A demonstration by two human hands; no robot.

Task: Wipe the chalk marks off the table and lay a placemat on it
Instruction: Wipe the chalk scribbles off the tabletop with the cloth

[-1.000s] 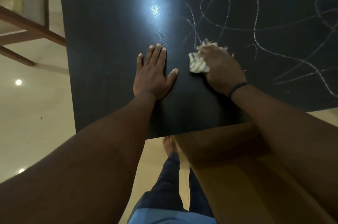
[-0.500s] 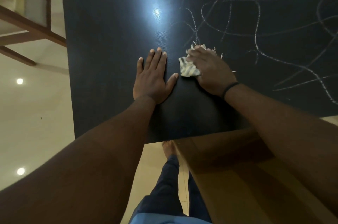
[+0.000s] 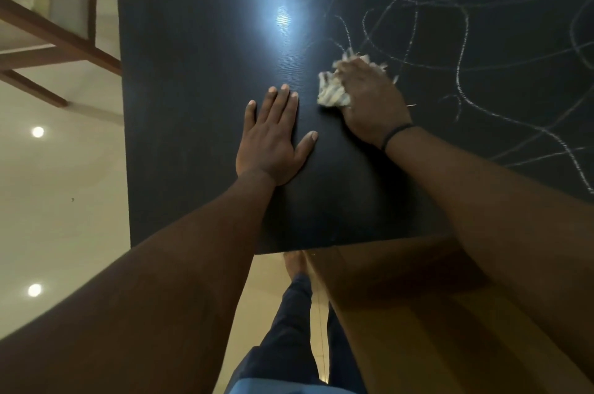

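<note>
Chalk marks (image 3: 463, 49) sprawled across the dark worktop (image 3: 199, 78) from twelve to three o'clock of your right hand (image 3: 369, 101), whose fingers clenched a crumpled cloth (image 3: 331, 91). Your left hand (image 3: 273, 136), fingers released and flat, lay at nine o'clock, farther off.

dark table (image 3: 199, 104) with fine wood grain and a semi-gloss sheen, dusty white chalk marks (image 3: 463, 49), frayed rag (image 3: 331, 91) that's probably woven cloth, glossy floor (image 3: 64, 200)

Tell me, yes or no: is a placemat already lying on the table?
No: the table shows only chalk marks, the flat left hand and the right hand pressing a cloth.
</note>
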